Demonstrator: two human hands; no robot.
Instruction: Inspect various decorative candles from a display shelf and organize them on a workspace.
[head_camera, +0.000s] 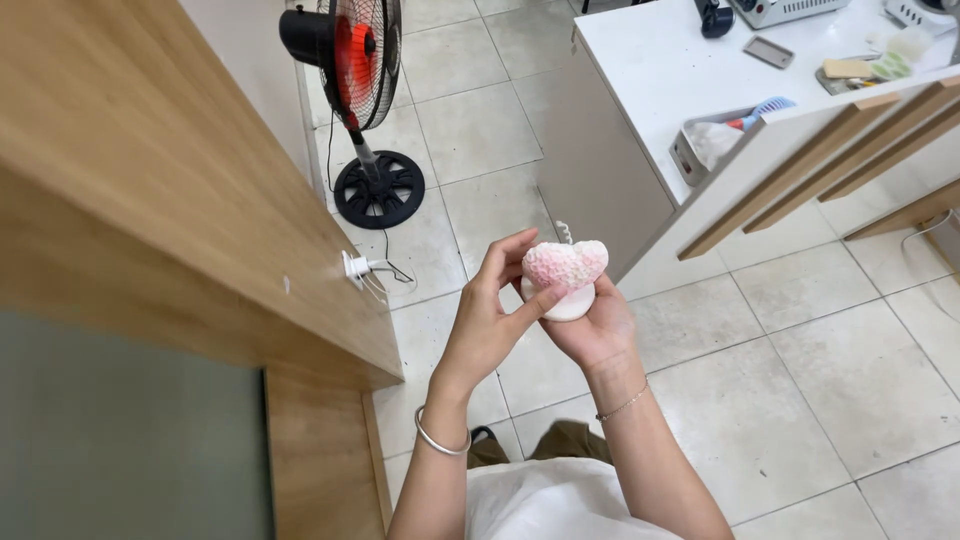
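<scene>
Heart-shaped pink candle (566, 265), its top knobbly like tiny rosettes and a short wick standing at its far edge, sits on a pale round base held up in mid-air over the tiled floor (800, 370). The right hand (598, 325) cups it from beneath, its fingers curled up behind the base so the weight rests in the palm. The left hand (490, 315) comes in from the side: its thumb presses the near edge of the base while the remaining fingers (512, 250) spread loosely above, apparently steadying the piece for a close look. Beyond the fingertips, a black standing fan (362, 70) with red blades rests on the floor. Past the right hand's knuckles, a white counter (650, 70) carries small tools and a tray. A wooden panel (150, 200) flanks the left wrist.
</scene>
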